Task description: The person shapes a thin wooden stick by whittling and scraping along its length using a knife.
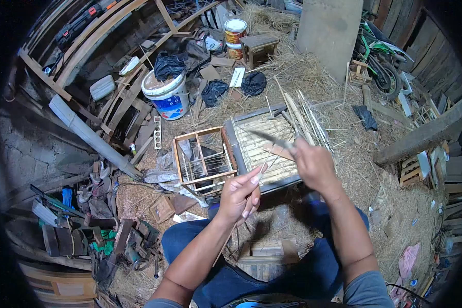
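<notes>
My left hand (239, 197) is closed round a thin wooden stick (264, 167), whose tip points up and whose lower end runs down past my wrist. To its right my right hand (313, 161) grips the handle of a knife (268, 137), with the blade pointing up and left above the stick. Beneath both hands lies a low table topped with bamboo slats (254, 123). A small wooden frame with thin bars (203, 156) stands against the table's left side.
A white bucket (167, 100) and stacked paint tubs (235, 38) stand beyond the table, near a small stool (259, 46). Long bamboo strips (313, 120) lie at the table's right edge. A concrete pillar (328, 36) and a slanting post (426, 133) are farther right.
</notes>
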`<act>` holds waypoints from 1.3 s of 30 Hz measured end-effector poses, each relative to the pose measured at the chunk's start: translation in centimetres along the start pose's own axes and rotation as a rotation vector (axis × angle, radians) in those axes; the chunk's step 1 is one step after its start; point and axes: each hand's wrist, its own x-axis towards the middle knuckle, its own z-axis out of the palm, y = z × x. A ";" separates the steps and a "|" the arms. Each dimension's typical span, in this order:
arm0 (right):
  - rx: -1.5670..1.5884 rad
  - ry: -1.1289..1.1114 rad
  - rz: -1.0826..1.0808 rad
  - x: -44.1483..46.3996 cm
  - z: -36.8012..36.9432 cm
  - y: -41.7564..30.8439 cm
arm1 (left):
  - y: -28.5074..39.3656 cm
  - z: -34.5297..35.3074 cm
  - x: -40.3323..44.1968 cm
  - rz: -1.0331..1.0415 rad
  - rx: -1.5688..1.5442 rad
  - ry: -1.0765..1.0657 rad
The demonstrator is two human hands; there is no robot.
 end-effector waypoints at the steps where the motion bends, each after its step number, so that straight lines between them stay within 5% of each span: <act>1: 0.013 0.090 -0.040 0.1 -0.4 0.0 | -0.2 0.0 -0.2 0.003 -0.009 0.010; 4: 0.106 0.137 -0.226 -1.0 1.3 -2.4 | 0.0 0.3 0.1 -0.015 -0.025 0.079; 5: 0.022 -0.110 -0.161 -1.7 0.9 -3.3 | -0.1 -0.3 0.3 -0.037 0.013 0.073; 6: 0.027 -0.116 -0.158 -1.8 1.0 -3.8 | -0.2 -0.4 0.2 -0.043 0.011 0.079; 16: 0.053 -0.003 -0.251 -1.0 0.9 -1.6 | 0.3 -0.3 0.2 -0.053 -0.058 0.007; 18: -0.041 0.037 -0.019 0.0 0.0 -0.1 | 0.4 0.0 -0.4 -0.066 -0.151 -0.004; 31: 0.194 -0.130 -0.264 -2.6 1.6 -3.5 | 0.0 0.1 -0.8 -0.082 0.008 0.042; 36: 0.053 -0.083 -0.060 -1.2 0.2 -1.6 | -0.1 0.2 -1.1 -0.053 0.025 -0.062; 38: 0.111 0.044 -0.225 -1.8 1.3 -1.8 | -0.5 0.0 -1.0 -0.061 0.031 -0.006; 39: 0.125 -0.061 -0.242 -2.5 1.3 -2.5 | -0.4 -0.3 -0.9 -0.083 0.040 -0.045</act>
